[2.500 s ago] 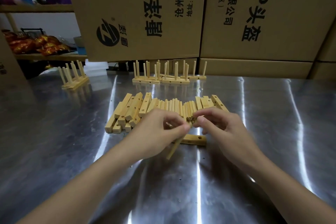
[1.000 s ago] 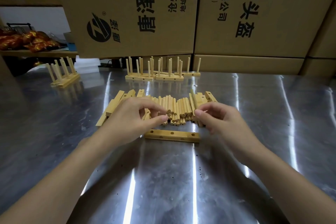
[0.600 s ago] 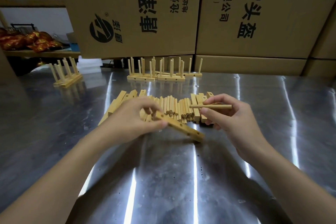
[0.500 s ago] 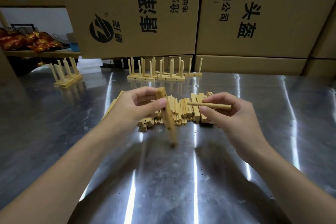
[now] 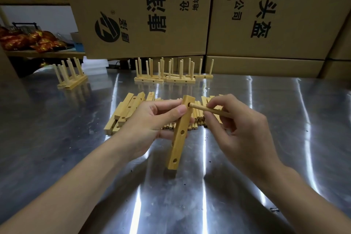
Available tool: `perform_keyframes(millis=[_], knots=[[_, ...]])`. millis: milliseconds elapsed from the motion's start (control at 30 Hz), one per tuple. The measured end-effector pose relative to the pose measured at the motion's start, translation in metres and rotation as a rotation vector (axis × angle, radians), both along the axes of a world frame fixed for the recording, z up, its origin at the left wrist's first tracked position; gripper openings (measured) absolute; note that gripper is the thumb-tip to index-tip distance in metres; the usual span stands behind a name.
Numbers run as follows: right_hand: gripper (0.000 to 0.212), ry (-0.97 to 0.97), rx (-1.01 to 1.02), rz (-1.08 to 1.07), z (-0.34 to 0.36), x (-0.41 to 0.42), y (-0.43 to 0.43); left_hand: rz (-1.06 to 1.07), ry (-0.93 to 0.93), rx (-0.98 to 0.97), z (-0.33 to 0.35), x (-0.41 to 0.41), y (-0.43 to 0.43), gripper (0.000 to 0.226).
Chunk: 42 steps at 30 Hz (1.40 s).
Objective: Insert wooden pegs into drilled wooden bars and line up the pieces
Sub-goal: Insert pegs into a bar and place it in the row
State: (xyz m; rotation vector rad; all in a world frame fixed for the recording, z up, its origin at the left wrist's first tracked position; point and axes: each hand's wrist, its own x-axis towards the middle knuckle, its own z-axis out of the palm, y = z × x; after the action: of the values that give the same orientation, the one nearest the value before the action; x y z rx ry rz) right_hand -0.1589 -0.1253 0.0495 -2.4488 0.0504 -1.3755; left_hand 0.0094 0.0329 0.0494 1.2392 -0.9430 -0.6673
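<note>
Once my left hand [image 5: 152, 121] had stood the bar [image 5: 179, 138] on end, gripping it, my right hand [image 5: 243, 129] pinched a peg [image 5: 209, 110] against its top hole: insertion underway.

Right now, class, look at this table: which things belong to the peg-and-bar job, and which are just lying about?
In the job: left hand gripping a bar; right hand pinching a peg at its top hole; loose pegs; spare bars; pegged bars.

Lying about: boxes; snack packets.
</note>
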Motion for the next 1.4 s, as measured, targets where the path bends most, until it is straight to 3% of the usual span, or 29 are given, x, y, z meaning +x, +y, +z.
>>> perform_keyframes(millis=[267,367,433,500,533,567,600,667,733,767,833,867,967,1033,1200,1300,1400], knots=[[0.02,0.048,-0.04,-0.109,0.001,-0.001,0.001,0.123,-0.131,-0.013,0.001,-0.006,0.0,0.031],[0.023,0.053,0.0,-0.048,-0.002,0.0,0.002,0.164,-0.177,-0.044,0.001,-0.012,-0.001,0.032],[0.034,0.136,0.334,0.083,-0.004,0.002,0.004,0.166,-0.183,-0.085,0.0,-0.014,0.0,0.032],[0.044,0.312,0.989,0.369,-0.002,0.003,0.008,0.179,-0.187,-0.116,0.001,-0.014,0.001,0.032],[0.044,0.364,1.222,0.465,0.001,0.003,0.009,0.182,-0.192,-0.118,0.002,-0.014,0.001,0.032],[0.044,0.388,1.268,0.491,0.002,0.004,0.008,0.179,-0.199,-0.115,0.002,-0.014,0.0,0.032],[0.043,0.373,1.171,0.452,0.0,0.004,0.008,0.175,-0.205,-0.112,0.001,-0.014,0.0,0.032],[0.039,0.259,0.723,0.242,-0.004,0.004,0.008,0.179,-0.212,-0.096,0.0,-0.015,-0.002,0.031],[0.041,0.194,0.57,0.141,-0.008,0.007,0.009,0.168,-0.217,-0.07,-0.001,-0.016,-0.002,0.029],[0.047,0.209,0.697,0.195,-0.01,0.008,0.009,0.153,-0.214,-0.065,0.0,-0.016,-0.002,0.029],[0.053,0.333,1.134,0.394,-0.005,0.008,0.011,0.136,-0.211,-0.067,0.002,-0.017,-0.001,0.028],[0.052,0.366,1.188,0.417,-0.003,0.008,0.01,0.137,-0.214,-0.061,0.002,-0.016,-0.001,0.028],[0.041,0.29,0.869,0.278,-0.004,0.009,0.008,0.159,-0.231,-0.015,0.003,-0.015,0.0,0.027],[0.04,0.225,0.762,0.252,-0.006,0.011,0.007,0.146,-0.24,0.015,0.002,-0.015,0.0,0.026],[0.048,0.336,1.024,0.34,-0.006,0.01,0.009,0.047,-0.29,0.104,0.001,-0.016,0.0,0.026],[0.049,0.437,1.14,0.419,-0.003,0.008,0.011,0.021,-0.412,0.153,-0.003,-0.02,-0.003,0.011],[0.069,0.494,1.24,0.421,0.0,0.008,0.007,0.045,-0.373,0.142,-0.003,-0.018,-0.004,0.012]])
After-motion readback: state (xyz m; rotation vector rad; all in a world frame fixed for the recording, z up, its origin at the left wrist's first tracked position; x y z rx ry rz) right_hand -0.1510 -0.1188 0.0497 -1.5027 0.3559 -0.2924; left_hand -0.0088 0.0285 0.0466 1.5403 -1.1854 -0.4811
